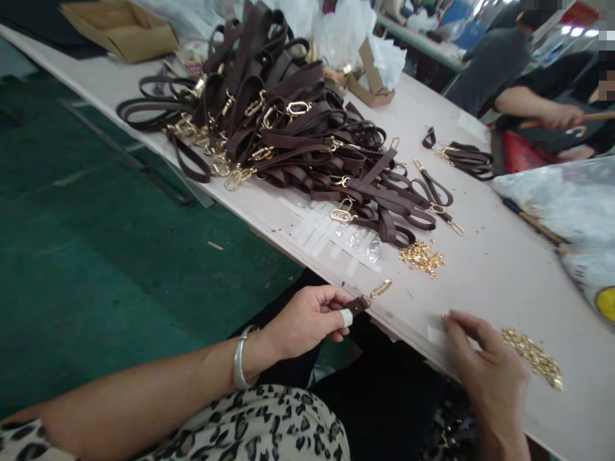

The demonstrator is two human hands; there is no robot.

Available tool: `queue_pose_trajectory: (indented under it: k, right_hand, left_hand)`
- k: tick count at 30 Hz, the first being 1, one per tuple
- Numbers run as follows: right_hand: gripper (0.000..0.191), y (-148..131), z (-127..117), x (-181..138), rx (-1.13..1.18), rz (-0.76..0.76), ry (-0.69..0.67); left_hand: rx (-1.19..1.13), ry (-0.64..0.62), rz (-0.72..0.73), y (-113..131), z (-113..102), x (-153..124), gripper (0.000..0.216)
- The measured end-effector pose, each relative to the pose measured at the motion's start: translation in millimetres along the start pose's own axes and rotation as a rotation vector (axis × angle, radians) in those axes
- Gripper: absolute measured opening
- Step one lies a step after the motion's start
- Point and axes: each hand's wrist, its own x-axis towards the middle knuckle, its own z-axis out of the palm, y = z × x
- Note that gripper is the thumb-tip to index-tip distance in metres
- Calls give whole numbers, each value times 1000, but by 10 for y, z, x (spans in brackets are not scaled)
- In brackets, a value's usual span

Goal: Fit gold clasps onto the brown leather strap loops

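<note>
My left hand (317, 320), with white tape round the thumb, pinches the end of a dark brown leather strap (358, 305) at the table edge. A gold snap hook (380, 291) hangs from that end and points away over the tabletop. My right hand (485, 358) is held low above the table, slightly blurred, with thumb and forefinger together. A tiny thing may be at its fingertips, too small to name. Right beside this hand is a small heap of gold metal pieces (533, 358). Another heap of gold pieces (423, 257) lies farther back.
A large pile of brown straps (288, 134) with gold hardware covers the table (500, 269) at the far left. Behind it are an open cardboard box (120, 32) and a smaller one (371, 83). Clear plastic bags (557, 198) lie at right. Across the table sits another person (542, 105).
</note>
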Motion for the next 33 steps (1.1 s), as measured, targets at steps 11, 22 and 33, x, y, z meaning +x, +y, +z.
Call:
queue_pose_trajectory:
  k: [11,22,33]
  right_hand:
    - [17,-1080,370,-537,566,-345,-59]
    - [14,-1125,327,-581,620,-304,-54]
    - [31,-1164,354,-688,892,230,-36]
  left_hand:
    - [171,4,133,-17,110,7,21]
    - [583,36,671,6,43,-52,27]
    - [651,-44,754,-59,121,-88,34]
